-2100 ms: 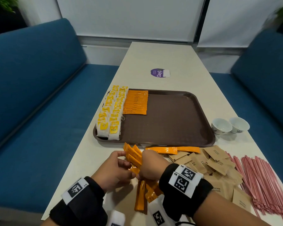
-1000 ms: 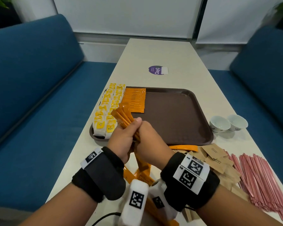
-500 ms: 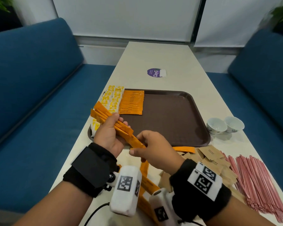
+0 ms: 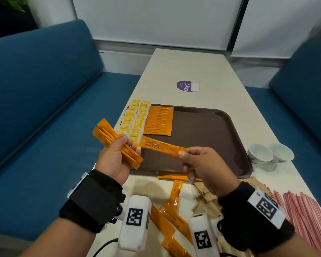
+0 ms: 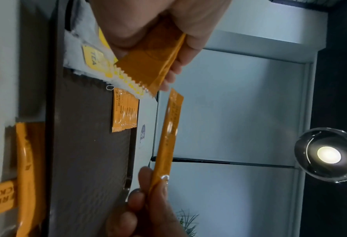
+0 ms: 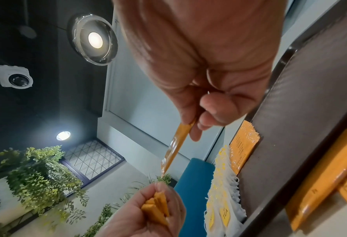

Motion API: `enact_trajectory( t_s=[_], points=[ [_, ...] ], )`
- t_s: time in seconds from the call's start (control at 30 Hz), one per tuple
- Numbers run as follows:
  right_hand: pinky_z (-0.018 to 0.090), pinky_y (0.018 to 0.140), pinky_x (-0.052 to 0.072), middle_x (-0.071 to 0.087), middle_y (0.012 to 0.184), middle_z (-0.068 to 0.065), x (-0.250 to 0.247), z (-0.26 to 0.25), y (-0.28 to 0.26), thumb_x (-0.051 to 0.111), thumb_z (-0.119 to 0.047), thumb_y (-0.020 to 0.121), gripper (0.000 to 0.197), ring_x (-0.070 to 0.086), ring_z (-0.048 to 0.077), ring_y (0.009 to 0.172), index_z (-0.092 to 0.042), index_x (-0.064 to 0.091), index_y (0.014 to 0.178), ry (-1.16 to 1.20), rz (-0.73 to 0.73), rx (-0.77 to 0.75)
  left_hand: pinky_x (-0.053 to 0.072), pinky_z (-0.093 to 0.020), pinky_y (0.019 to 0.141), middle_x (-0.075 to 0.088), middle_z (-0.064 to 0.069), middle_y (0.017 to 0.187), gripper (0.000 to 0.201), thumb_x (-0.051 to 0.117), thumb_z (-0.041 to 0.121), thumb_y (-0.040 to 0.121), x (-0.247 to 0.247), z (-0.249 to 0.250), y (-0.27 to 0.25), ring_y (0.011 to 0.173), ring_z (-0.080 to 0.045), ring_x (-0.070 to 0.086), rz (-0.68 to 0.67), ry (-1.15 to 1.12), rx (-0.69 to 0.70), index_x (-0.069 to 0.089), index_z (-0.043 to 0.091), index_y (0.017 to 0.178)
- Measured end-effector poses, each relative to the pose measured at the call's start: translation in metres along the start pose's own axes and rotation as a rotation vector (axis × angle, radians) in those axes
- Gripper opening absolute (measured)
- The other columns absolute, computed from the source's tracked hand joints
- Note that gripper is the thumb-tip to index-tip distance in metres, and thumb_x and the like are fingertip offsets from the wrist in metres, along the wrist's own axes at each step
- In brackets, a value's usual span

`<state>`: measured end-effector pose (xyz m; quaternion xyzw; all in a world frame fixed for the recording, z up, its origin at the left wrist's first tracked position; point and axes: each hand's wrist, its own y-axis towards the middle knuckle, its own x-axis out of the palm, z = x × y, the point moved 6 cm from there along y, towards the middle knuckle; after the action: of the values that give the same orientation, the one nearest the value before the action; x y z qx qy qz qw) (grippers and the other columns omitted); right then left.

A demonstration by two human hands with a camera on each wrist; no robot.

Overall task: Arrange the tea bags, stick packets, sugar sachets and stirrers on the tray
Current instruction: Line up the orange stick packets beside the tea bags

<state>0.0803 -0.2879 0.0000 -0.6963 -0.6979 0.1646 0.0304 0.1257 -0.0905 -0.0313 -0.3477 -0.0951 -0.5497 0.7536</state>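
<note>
My left hand grips a bundle of several orange stick packets above the tray's near left corner. My right hand pinches a single orange stick packet by one end, held level over the tray's front. The brown tray holds two rows of yellow-tagged tea bags along its left edge and a row of orange stick packets beside them. More stick packets lie loose on the table under my wrists.
Brown sugar sachets lie by my right wrist, and pink stirrers are heaped at the right front. Two small white cups stand right of the tray. A purple sticker is on the table behind it. Blue sofas flank the table.
Both hands lifted a bundle of stick packets off the table. The right hand has pulled one packet out of the bundle and drawn it to the right.
</note>
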Motion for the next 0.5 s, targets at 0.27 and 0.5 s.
enact_trajectory(
  t_s=[0.27, 0.5],
  points=[
    [0.018, 0.038, 0.035, 0.051, 0.053, 0.004, 0.012, 0.001, 0.018, 0.059, -0.013, 0.092, 0.028, 0.040, 0.012, 0.039, -0.007, 0.062, 0.065, 0.095, -0.037, 0.039, 0.040, -0.018, 0.037, 0.053, 0.001, 0.063, 0.008, 0.064, 0.019, 0.084, 0.009, -0.007, -0.002, 0.043, -0.006, 0.047, -0.156, 0.265, 0.002, 0.058, 0.016, 0.087],
    [0.018, 0.040, 0.039, 0.055, 0.060, 0.001, 0.010, -0.003, 0.037, 0.066, -0.005, 0.085, 0.005, 0.048, 0.005, 0.045, -0.007, 0.064, 0.081, 0.059, 0.009, 0.050, 0.041, -0.018, 0.038, 0.056, -0.002, 0.069, 0.007, 0.064, 0.016, 0.085, -0.002, -0.010, 0.007, 0.046, -0.008, 0.048, -0.117, 0.336, -0.014, 0.059, 0.015, 0.090]
  ],
)
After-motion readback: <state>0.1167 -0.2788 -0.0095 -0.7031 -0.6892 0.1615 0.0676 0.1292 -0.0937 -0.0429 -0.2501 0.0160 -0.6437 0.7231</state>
